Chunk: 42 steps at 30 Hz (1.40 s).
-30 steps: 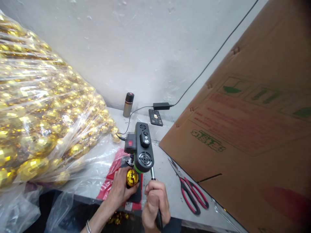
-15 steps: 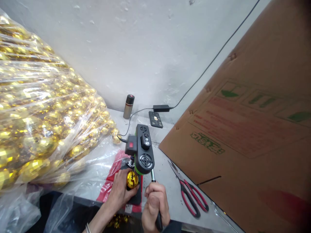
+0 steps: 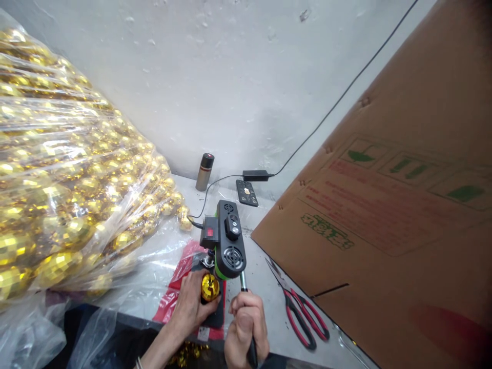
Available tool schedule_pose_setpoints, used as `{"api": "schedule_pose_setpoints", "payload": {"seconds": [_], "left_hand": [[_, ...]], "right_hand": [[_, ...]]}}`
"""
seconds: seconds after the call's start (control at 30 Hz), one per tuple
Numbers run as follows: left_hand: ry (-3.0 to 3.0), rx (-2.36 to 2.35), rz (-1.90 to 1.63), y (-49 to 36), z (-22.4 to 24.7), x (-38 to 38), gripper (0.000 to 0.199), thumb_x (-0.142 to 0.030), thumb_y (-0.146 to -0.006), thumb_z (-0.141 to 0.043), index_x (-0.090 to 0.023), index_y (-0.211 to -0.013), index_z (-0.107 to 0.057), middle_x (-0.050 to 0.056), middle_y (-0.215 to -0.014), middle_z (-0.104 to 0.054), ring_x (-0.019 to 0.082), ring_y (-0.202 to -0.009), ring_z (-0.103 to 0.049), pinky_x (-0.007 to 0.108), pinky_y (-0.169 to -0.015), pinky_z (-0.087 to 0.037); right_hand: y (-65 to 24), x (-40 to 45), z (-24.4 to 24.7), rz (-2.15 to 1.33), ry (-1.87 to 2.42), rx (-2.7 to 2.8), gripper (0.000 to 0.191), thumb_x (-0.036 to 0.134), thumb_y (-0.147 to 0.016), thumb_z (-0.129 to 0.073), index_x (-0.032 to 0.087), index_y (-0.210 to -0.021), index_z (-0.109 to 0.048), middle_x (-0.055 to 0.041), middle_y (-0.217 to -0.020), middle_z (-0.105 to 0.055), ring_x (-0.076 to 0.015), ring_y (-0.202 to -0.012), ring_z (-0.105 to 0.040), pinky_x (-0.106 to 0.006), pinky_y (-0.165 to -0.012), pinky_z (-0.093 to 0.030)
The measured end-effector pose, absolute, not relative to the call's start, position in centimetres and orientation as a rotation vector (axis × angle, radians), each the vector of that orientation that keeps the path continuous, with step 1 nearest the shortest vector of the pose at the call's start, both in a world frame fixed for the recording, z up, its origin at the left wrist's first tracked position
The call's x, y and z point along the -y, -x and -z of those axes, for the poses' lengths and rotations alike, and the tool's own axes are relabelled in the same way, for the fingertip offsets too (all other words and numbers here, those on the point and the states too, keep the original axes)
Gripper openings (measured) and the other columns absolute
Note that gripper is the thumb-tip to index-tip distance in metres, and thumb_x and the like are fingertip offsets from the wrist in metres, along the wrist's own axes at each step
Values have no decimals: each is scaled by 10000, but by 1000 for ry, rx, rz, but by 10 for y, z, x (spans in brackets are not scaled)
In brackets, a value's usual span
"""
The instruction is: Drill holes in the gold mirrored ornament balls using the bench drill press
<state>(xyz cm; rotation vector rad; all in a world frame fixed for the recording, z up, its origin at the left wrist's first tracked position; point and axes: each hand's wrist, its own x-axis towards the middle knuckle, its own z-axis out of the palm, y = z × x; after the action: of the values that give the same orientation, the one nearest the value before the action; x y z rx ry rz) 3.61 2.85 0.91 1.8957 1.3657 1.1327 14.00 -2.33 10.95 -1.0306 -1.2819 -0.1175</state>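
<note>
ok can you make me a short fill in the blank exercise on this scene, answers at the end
1. The left hand holds a shiny faceted ball coloured ____.
2. The right hand grips a lever whose handle is ____.
3. The scissors have handles coloured black and ____.
4. The big cardboard box stands on the ____ side of the picture.

Missing words: gold; black; red; right.
</note>
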Motion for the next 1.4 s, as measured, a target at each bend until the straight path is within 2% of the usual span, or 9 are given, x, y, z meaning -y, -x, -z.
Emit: {"api": "schedule_pose_setpoints", "payload": {"seconds": [0.33,0.53,0.63,0.73,0.87,1.07,1.17,1.33,1.4], "left_hand": [[-1865,-1356,-1106,-36,-11,-28,489,-297,-733,-792,-193,-1202,-703,138,-1074,-786,377,-1004,-732,538,-885,-583],[-1891,-1348,-1095,-37,-11,-27,488,-304,-731,-794,-201,-1201,-710,126,-1065,-789,360,-972,-735,507,-863,-589],[-1883,-1367,-1113,-38,-8,-26,491,-283,-722,-799,-202,-1197,-707,121,-1053,-785,355,-960,-733,502,-849,-598],[-1885,-1358,-1121,-38,-9,-27,504,-260,-707,-819,-196,-1195,-707,125,-1057,-785,358,-964,-739,520,-864,-611],[-1856,-1327,-1119,-31,-15,-24,539,-281,-724,-869,-184,-1226,-697,133,-1105,-792,358,-1000,-757,533,-886,-641],[-1918,-1302,-1183,6,-1,15,703,-465,-698,-972,-236,-1297,-684,128,-1167,-801,351,-1044,-796,472,-885,-691],[-2019,-1307,-1187,25,14,37,821,-565,-605,-1009,-256,-1299,-697,126,-1147,-822,352,-995,-818,433,-835,-711],[-2024,-1394,-1169,33,20,45,1118,-566,-407,-1072,-237,-1386,-642,129,-1208,-825,362,-1004,-826,425,-832,-720],[-2037,-1383,-1118,35,13,41,1136,-588,-343,-1072,-232,-1347,-678,118,-1185,-836,360,-968,-830,430,-827,-722]], "right_hand": [[-139,20,-96,207,1028,1281,349,218,-1088,-385,235,-752,-478,49,-745,-518,-111,-625,-511,-284,-691,-465],[-133,18,-97,282,1019,1202,399,223,-1091,-398,241,-697,-456,56,-691,-541,-121,-587,-513,-336,-869,-489],[-129,20,-122,205,1064,1157,449,266,-1100,-424,240,-651,-422,54,-642,-496,-118,-541,-459,-304,-740,-467],[-128,24,-158,-28,1200,1084,413,261,-1096,-463,226,-685,-491,46,-651,-470,-101,-517,-407,-289,-537,-316],[-134,23,-182,-45,1138,1129,393,244,-1090,-488,218,-699,-519,47,-631,-459,-92,-530,-429,-271,-508,-307],[-141,27,-161,-50,1120,1239,339,196,-1084,-452,227,-757,-534,42,-680,-498,-96,-535,-457,-252,-493,-347],[-139,30,-156,-57,1129,1223,329,211,-1086,-452,227,-770,-540,42,-684,-501,-97,-532,-448,-251,-486,-338],[-137,30,-158,-49,1148,1208,343,246,-1094,-452,223,-762,-537,44,-676,-501,-89,-535,-450,-234,-493,-343],[-138,31,-157,-49,1169,1224,341,256,-1094,-450,223,-765,-535,42,-679,-509,-92,-537,-458,-234,-497,-349]]}}
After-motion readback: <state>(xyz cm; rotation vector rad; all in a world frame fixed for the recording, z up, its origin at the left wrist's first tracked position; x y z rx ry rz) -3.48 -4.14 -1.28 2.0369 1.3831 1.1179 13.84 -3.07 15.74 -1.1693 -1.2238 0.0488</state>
